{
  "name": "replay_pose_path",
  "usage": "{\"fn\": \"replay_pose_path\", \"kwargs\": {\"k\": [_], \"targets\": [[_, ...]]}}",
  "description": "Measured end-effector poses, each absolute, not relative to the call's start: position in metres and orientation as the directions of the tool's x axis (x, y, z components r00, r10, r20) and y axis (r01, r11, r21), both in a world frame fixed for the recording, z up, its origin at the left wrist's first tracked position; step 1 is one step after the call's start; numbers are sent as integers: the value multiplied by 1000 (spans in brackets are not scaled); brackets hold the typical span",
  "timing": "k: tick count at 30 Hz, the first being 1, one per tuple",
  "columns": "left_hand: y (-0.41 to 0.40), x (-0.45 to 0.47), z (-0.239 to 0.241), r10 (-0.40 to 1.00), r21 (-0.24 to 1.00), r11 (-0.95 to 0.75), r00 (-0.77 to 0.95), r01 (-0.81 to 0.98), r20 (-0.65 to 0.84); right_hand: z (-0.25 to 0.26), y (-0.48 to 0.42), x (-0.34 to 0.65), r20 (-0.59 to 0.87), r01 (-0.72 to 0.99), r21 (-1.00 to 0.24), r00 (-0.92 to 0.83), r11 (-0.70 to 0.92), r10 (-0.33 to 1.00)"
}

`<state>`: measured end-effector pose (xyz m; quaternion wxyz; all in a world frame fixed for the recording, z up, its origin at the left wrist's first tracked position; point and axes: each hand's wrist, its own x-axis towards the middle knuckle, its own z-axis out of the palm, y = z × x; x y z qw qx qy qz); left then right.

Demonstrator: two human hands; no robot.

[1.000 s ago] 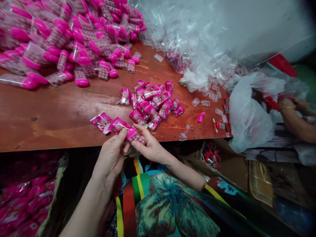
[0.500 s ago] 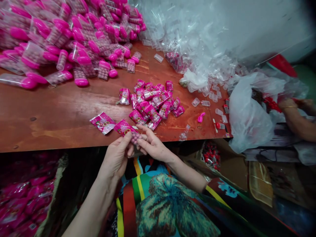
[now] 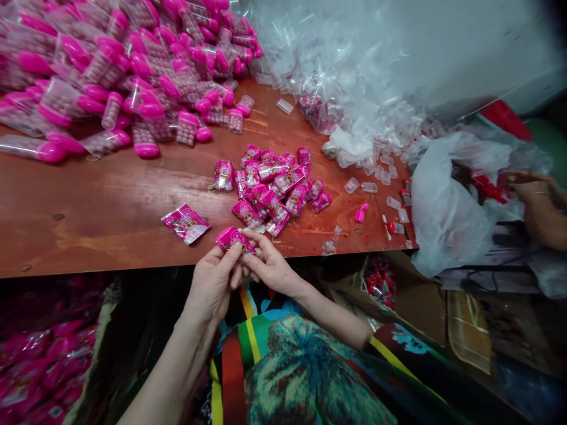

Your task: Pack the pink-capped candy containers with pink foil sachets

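At the table's front edge, my left hand (image 3: 215,277) and my right hand (image 3: 270,265) pinch a small candy container in a pink printed sleeve (image 3: 231,237) from both sides. Fingers hide its lower part. Left of it, a flat pink printed sleeve (image 3: 186,224) lies on the wood. Just beyond my fingers sits a heap of sleeved candy containers (image 3: 270,203), with one sleeved container (image 3: 224,175) slightly apart at its left.
Pink-capped candy containers (image 3: 146,112) are piled at the back left. Clear plastic pieces (image 3: 336,71) fill the back. A pink cap (image 3: 361,212) lies rightward. A white plastic bag (image 3: 452,206) stands near another person's hand (image 3: 534,189). Below are pink packets (image 3: 39,360) and a cardboard box (image 3: 416,289).
The pink sleeve now covers the candy balls that showed at the container's near end. The held container has shifted slightly away from the flat sleeve. The other person's hand has moved right.
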<state>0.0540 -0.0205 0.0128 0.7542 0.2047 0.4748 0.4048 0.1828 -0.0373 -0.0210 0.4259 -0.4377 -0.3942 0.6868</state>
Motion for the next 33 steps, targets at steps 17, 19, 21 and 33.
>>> {"fn": "replay_pose_path", "kwargs": {"k": [17,19,21,33], "targets": [[5,56,13,881,821,468,100,-328,-462,-27,-22,181,-283,-232,-909,-268,-347,921],[19,63,26,909,863,416,119,-285,-399,-17,-11,186,-265,-209,-929,-199,-305,943],[33,71,40,927,896,372,141,-243,-347,-3,3,194,-223,-169,-956,-116,-240,968],[143,12,32,997,949,71,-36,307,-63,19,25,228,-33,84,-995,151,-46,988]]}}
